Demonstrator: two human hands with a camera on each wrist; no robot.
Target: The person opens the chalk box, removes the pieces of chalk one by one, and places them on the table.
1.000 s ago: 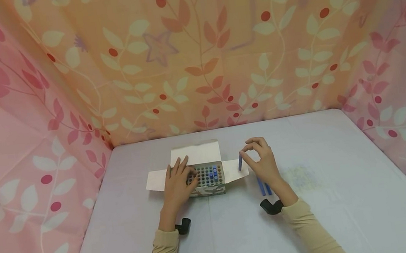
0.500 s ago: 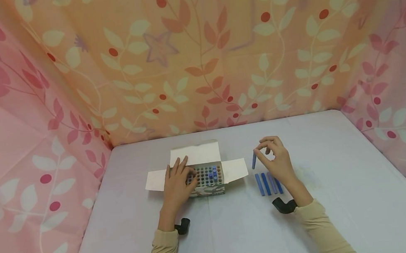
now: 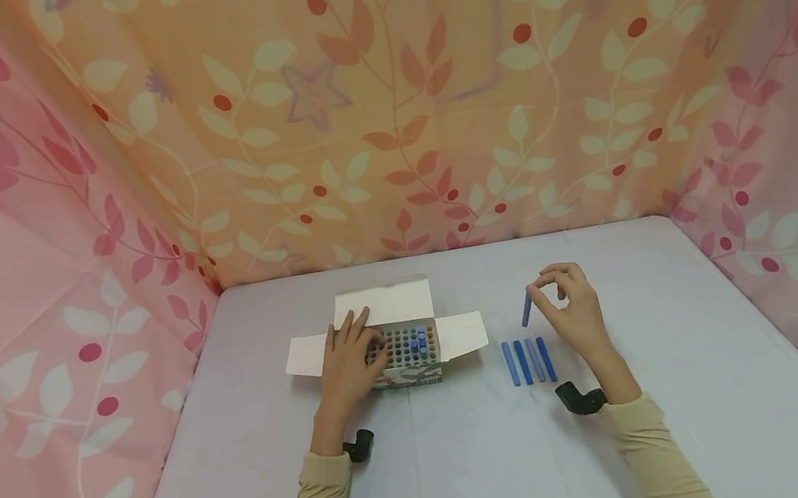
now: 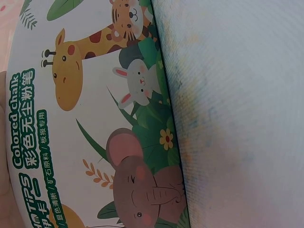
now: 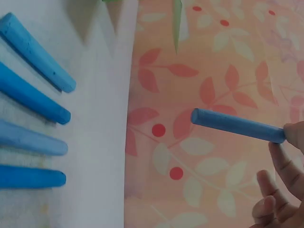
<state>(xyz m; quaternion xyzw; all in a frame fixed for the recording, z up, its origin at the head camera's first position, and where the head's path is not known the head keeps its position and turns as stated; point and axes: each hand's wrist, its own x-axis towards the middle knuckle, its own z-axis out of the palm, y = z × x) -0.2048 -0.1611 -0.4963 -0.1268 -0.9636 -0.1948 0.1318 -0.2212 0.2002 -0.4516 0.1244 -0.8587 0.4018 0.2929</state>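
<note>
My right hand pinches one end of a blue chalk stick between thumb and index finger. In the right wrist view this chalk points away from the fingertips, its far end free. Below it in the head view, several blue chalk sticks lie side by side on the table. My left hand rests over the left end of the opened chalk box, thumb and index finger above its holes, other fingers stretched toward the back flap. A few blue chalks stand in holes at the box's right side.
The box's right flap, left flap and back flap are folded outward. Its printed front shows cartoon animals. The white table ends at a floral curtain. Black wrist cameras jut from both wrists.
My right hand has moved right, away from the box, with the chalk stick still pinched. The row of blue chalks beneath it is now fully uncovered. The left hand has stayed put.
</note>
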